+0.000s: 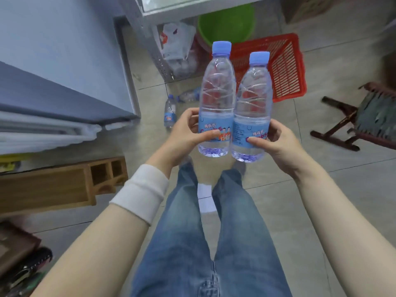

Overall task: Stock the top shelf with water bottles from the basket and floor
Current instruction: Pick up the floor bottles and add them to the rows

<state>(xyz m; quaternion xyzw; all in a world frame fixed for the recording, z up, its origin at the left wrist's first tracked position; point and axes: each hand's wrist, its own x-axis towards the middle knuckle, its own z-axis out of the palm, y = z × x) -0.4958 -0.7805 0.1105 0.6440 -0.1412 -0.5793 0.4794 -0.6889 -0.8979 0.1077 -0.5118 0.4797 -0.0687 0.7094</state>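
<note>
Floor [321, 189]: grey tile. Red basket [285, 67] tipped near shelf leg [154, 50], beside green basin [227, 22] and plastic bag [175, 41]. Two bottles [170, 110] left on the floor near the cabinet [64, 61] corner, one upright, one lying. Stool [368, 118] at right. Left hand [186, 136] clasped round left bottle [216, 99]; right hand [280, 144] clasped round right bottle [252, 108]; both held upright, touching, above the floor.

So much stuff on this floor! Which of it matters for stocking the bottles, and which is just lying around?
Part of the job:
left bottle in the left hand
right bottle in the right hand
red basket
standing floor bottle
lying floor bottle

Just lying about:
green basin
plastic bag
wooden stool
wooden box
</note>
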